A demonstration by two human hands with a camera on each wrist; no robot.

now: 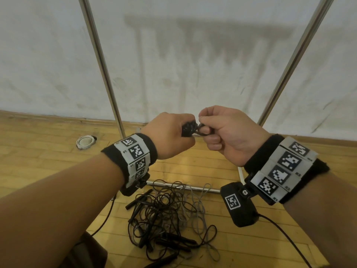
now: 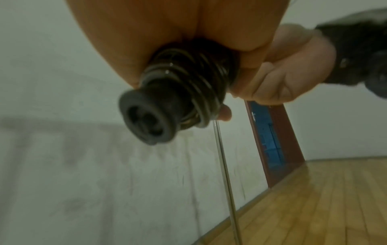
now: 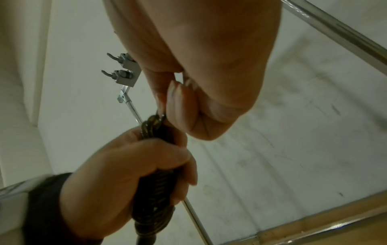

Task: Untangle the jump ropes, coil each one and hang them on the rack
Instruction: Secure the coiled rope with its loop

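Left hand [image 1: 170,135] grips coiled rope [image 2: 188,79]; right hand [image 1: 229,132] pinches its end.

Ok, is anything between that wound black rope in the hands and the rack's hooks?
Nothing visible. The left hand grips the wound black jump rope, the right hand pinches its end loop, and the grey metal rack hooks show beyond with open space between.

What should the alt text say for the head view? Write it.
Two hands meet at chest height: the left hand grips a coiled black jump rope, the right hand pinches its loose end. Below, a tangle of ropes lies on the wooden floor between the metal rack's poles.
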